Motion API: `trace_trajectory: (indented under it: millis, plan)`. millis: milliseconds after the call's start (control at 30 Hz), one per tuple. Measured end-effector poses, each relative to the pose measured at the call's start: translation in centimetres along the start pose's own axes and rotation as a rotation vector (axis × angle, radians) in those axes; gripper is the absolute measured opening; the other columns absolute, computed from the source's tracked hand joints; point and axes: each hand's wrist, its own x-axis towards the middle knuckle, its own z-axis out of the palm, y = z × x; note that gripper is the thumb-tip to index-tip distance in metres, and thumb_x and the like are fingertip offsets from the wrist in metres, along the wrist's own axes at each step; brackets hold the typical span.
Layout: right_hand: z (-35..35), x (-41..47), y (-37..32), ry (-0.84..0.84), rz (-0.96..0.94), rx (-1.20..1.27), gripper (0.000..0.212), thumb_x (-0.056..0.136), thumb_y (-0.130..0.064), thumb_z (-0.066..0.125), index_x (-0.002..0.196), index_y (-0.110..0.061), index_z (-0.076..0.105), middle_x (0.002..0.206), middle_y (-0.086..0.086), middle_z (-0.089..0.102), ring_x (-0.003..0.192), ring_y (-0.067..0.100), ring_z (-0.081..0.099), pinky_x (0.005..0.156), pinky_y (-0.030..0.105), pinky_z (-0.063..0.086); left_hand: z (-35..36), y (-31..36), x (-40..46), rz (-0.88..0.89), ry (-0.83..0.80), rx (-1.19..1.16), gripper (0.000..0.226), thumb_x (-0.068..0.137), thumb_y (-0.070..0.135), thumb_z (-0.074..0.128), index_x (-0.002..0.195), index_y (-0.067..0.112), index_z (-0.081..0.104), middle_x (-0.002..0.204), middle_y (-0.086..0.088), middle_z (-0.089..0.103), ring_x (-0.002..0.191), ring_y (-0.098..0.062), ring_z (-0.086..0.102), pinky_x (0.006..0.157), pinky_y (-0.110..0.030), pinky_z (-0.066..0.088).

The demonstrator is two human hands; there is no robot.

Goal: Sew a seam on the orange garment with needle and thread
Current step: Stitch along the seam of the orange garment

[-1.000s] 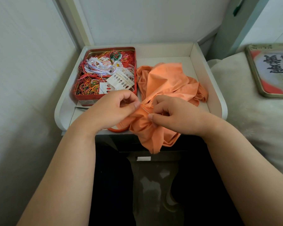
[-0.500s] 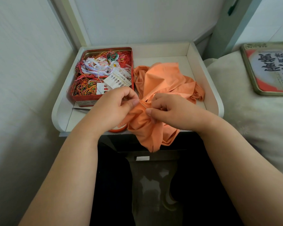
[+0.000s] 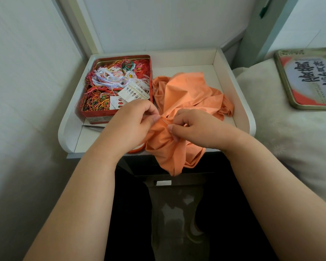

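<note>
both hands meet over the front edge of a white tray-topped stand (image 3: 241,102), working the orange garment (image 3: 186,95). garment lies crumpled on the right half of the tray, front part bunched up between the hands and a fold hanging over the front edge. left hand (image 3: 128,125) curled, thumb and forefinger pinching a ridge of the fabric. right hand (image 3: 196,129) curled too, fingertips pinching at the cloth just beside the left thumb. a thin needle (image 3: 165,121) shows slanted in the small gap between the two hands, stuck in the fabric; which hand actually grips it, cannot tell. thread too fine to make out. red tin (image 3: 98,115) on the left of the tray, full of tangled coloured threads (image 3: 102,97) and needle cards (image 3: 134,93), touching the garment's left side. tin lid (image 3: 309,80) with printed characters lies on the bedding (image 3: 271,129) at right.
</note>
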Motion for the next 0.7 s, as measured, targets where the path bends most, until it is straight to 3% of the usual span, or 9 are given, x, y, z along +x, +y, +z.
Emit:
trace_trajectory:
  millis: [100, 200, 300, 367, 467, 533, 600, 700]
  plan:
    - [0.1, 0.1, 0.0, 0.013, 0.025, -0.017, 0.036, 0.096, -0.023, 0.053, 0.077, 0.005, 0.065, 0.09, 0.014, 0.062, 0.08, 0.02, 0.056, 0.075, 0.033, 0.041, 0.3, 0.0, 0.1, 0.044, 0.035, 0.057, 0.004, 0.091, 0.02, 0.063, 0.088, 0.018, 0.064, 0.088, 0.015, 0.055, 0.085, -0.006, 0.053, 0.072, -0.005, 0.036]
    - [0.4, 0.2, 0.0, 0.062, 0.049, -0.016, 0.037, 0.096, -0.023, 0.052, 0.077, 0.007, 0.063, 0.09, 0.021, 0.063, 0.082, 0.032, 0.059, 0.077, 0.043, 0.045, 0.8, 0.2, 0.1, 0.11, 0.094, 0.167, 0.006, 0.09, 0.021, 0.064, 0.087, 0.016, 0.064, 0.088, 0.009, 0.053, 0.091, -0.013, 0.05, 0.078, -0.024, 0.04]
    - [0.8, 0.3, 0.1, 0.147, 0.069, -0.003, 0.036, 0.095, -0.022, 0.051, 0.076, 0.007, 0.061, 0.087, 0.021, 0.063, 0.08, 0.034, 0.059, 0.075, 0.048, 0.048, 1.2, 0.6, 0.1, 0.187, 0.162, 0.213, 0.006, 0.087, 0.018, 0.069, 0.086, 0.012, 0.068, 0.088, 0.003, 0.057, 0.092, -0.017, 0.05, 0.077, -0.024, 0.035]
    - [1.1, 0.4, 0.1, 0.205, 0.077, -0.01, 0.037, 0.096, -0.023, 0.05, 0.076, 0.007, 0.06, 0.086, 0.017, 0.062, 0.078, 0.031, 0.058, 0.076, 0.049, 0.047, 1.4, 0.8, 0.0, 0.214, 0.183, 0.186, 0.005, 0.085, 0.017, 0.07, 0.086, 0.012, 0.07, 0.088, 0.001, 0.06, 0.092, -0.02, 0.055, 0.078, -0.028, 0.043]
    - [1.3, 0.6, -0.1, 0.284, 0.089, 0.027, 0.038, 0.099, -0.023, 0.048, 0.077, 0.005, 0.061, 0.087, 0.018, 0.063, 0.08, 0.03, 0.058, 0.077, 0.046, 0.044, 1.7, 1.0, -0.2, 0.224, 0.199, 0.092, 0.006, 0.086, 0.016, 0.067, 0.089, 0.013, 0.071, 0.09, 0.002, 0.06, 0.091, -0.02, 0.059, 0.076, -0.041, 0.053]
    - [1.0, 0.5, -0.4, 0.294, 0.071, 0.095, 0.038, 0.1, -0.024, 0.047, 0.076, -0.003, 0.066, 0.085, 0.02, 0.064, 0.077, 0.031, 0.058, 0.072, 0.039, 0.044, 1.7, 1.1, -0.1, 0.224, 0.231, 0.054, 0.011, 0.085, 0.017, 0.063, 0.091, 0.013, 0.072, 0.091, 0.002, 0.061, 0.089, -0.019, 0.061, 0.075, -0.04, 0.053]
    - [0.7, 0.2, -0.6, 0.254, 0.047, 0.186, 0.036, 0.101, -0.029, 0.048, 0.074, -0.014, 0.068, 0.072, 0.013, 0.058, 0.062, 0.024, 0.049, 0.06, 0.031, 0.04, 1.6, 1.2, -0.1, 0.216, 0.277, 0.03, 0.013, 0.084, 0.016, 0.063, 0.091, 0.012, 0.073, 0.09, 0.001, 0.063, 0.087, -0.017, 0.061, 0.075, -0.034, 0.052]
    - [0.3, 0.0, -0.3, 0.139, 0.072, 0.289, 0.041, 0.098, -0.034, 0.052, 0.086, 0.002, 0.068, 0.066, 0.008, 0.048, 0.058, 0.016, 0.042, 0.054, 0.026, 0.036, 1.3, 1.1, 0.0, 0.206, 0.318, 0.007, 0.007, 0.084, 0.014, 0.067, 0.088, 0.012, 0.073, 0.088, 0.002, 0.062, 0.085, -0.015, 0.061, 0.074, -0.028, 0.049]
